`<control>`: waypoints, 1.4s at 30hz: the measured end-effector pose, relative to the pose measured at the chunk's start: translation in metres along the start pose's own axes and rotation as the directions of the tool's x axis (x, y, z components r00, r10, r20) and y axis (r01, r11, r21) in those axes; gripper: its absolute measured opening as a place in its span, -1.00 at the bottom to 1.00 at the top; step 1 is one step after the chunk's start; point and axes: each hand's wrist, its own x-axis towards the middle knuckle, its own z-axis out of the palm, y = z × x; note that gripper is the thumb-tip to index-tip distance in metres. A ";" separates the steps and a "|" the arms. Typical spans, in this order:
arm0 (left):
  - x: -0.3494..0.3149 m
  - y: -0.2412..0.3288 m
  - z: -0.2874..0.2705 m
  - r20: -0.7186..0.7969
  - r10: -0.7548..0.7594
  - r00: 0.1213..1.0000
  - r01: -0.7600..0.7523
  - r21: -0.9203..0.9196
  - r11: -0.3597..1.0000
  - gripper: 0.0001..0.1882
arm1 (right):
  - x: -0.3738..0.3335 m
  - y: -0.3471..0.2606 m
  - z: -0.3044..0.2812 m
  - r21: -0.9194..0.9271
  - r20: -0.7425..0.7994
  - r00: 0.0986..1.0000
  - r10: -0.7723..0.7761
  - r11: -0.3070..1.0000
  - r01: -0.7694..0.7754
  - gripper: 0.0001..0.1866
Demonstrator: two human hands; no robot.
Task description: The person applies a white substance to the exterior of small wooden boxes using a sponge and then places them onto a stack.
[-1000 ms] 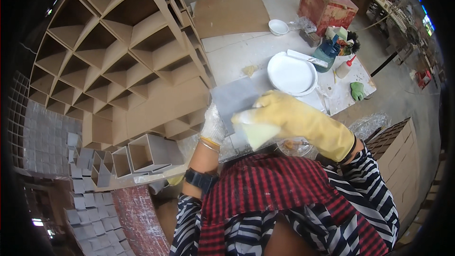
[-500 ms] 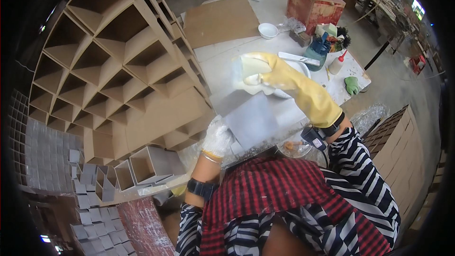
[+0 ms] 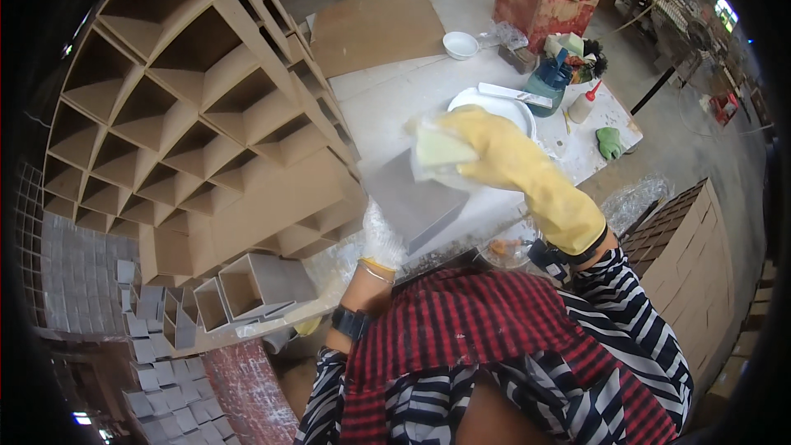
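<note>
My right hand (image 3: 486,142), in a long yellow rubber glove, is closed round a pale green-white sponge (image 3: 439,152). The sponge lies against the far right edge of a grey box (image 3: 409,198), and motion blurs it slightly. My left hand (image 3: 381,235), in a white glove, grips the box at its near left side. Its fingers are partly hidden by the box. The box rests tilted over the near edge of a white-topped table (image 3: 371,107). Just beyond my right hand is a white basin (image 3: 519,111) with a pale flat strip (image 3: 515,95) across its rim.
A tall brown cubby shelf (image 3: 206,115) stands close on the left, with grey open boxes (image 3: 264,284) below it. On the table are a small white bowl (image 3: 461,45), a teal jug (image 3: 548,86), a red-tipped bottle (image 3: 582,105), a green glove (image 3: 609,142) and a red box (image 3: 544,8).
My right hand has brought the sponge down and nearer, onto the box. The box has turned in my left hand and shows a grey face and a side. More of the basin shows.
</note>
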 end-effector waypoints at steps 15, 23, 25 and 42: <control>0.015 0.012 0.041 -0.131 0.325 0.937 -0.272 0.309 0.911 -0.52 | 0.000 -0.035 0.011 -0.183 -0.044 0.911 0.411 0.893 -0.411 -0.57; 0.018 0.008 0.060 -0.223 0.312 0.924 -0.262 0.227 0.938 -0.55 | -0.014 -0.013 0.015 -0.179 0.061 0.944 0.324 0.934 -0.309 -0.59; 0.017 0.009 0.065 -0.155 0.283 0.946 -0.243 0.232 0.942 -0.53 | -0.028 0.001 0.012 -0.108 -0.159 0.916 0.369 0.915 -0.388 -0.60; 0.016 0.020 0.005 -0.018 0.023 1.000 -0.016 0.350 0.936 -0.41 | 0.014 -0.019 -0.003 -0.234 0.285 0.956 0.061 0.972 0.008 -0.33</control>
